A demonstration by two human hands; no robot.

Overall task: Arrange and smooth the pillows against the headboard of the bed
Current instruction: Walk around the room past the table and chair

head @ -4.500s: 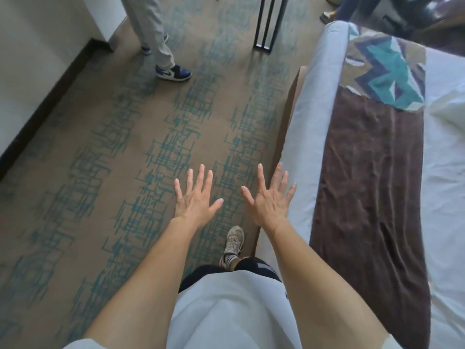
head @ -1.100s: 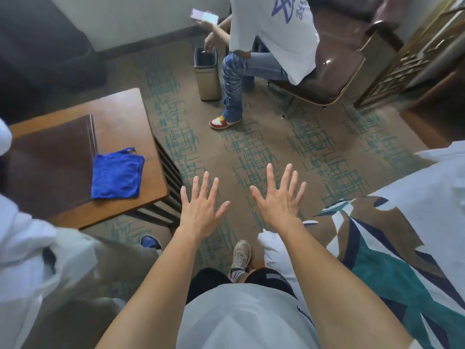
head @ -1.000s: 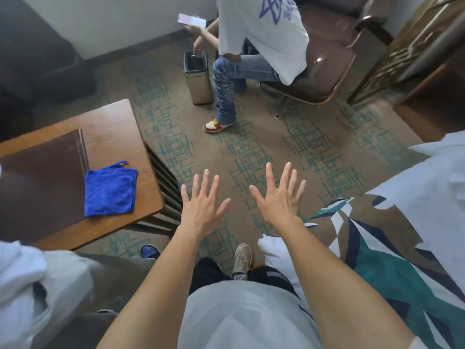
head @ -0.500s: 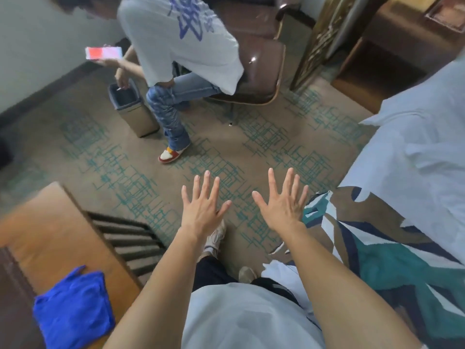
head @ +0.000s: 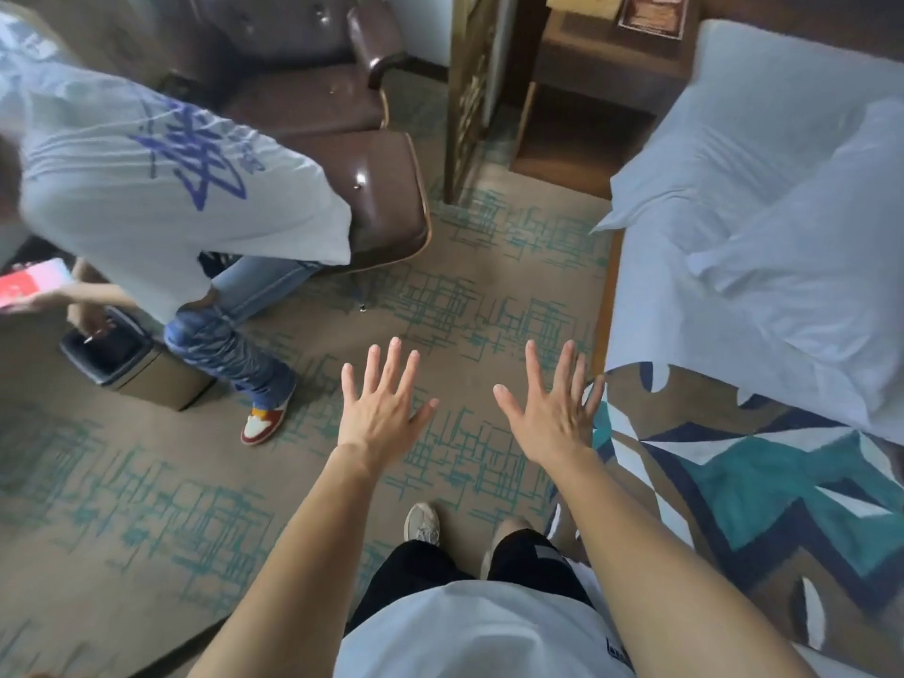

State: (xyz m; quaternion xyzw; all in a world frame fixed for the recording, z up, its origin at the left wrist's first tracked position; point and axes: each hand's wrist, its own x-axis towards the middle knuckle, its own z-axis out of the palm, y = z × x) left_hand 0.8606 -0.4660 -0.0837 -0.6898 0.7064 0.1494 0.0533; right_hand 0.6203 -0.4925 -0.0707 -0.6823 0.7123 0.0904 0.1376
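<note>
Both arms are reaching forward over the carpet (head: 440,296), the left hand (head: 379,413) and right hand (head: 553,408) spreading their fingers wide, holding nothing. The pillows (head: 763,188) are lying at the upper right on the bed (head: 694,335), apparently one overlapping another. A seated person (head: 161,188) is holding a phone (head: 32,283).

A brown leather armchair (head: 313,139) stands on my patterned carpet (head: 464,305). Another person (head: 161,188) bends in front of it, phone (head: 32,283) in hand, beside a small bin (head: 132,362). Dark nightstand (head: 601,66) beyond.
</note>
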